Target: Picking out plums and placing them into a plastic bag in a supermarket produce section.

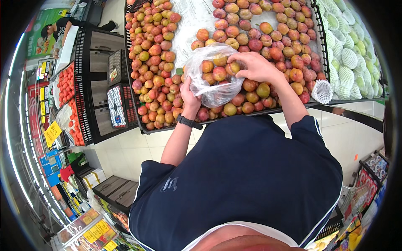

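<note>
A clear plastic bag (216, 94) with several red-yellow plums in it is held above the heaped plums (154, 62). My left hand (190, 95), with a dark band on its wrist, grips the bag's left edge. At the bag's right side, the fingers and thumb of my right hand (256, 66) are closed around a plum (232, 68) at the bag's opening. More plums (251, 94) lie under and beside the bag, near the front rim of the black crate. Part of the bag's rim is hidden by my right hand.
Printed paper (191, 25) lines the display between two groups of plums. Green fruit in white foam nets (348, 59) stands to the right, with an empty foam net (322, 91) at its corner. Black crates (116, 106) and a tomato display (66, 82) are left; a person (61, 29) stands beyond.
</note>
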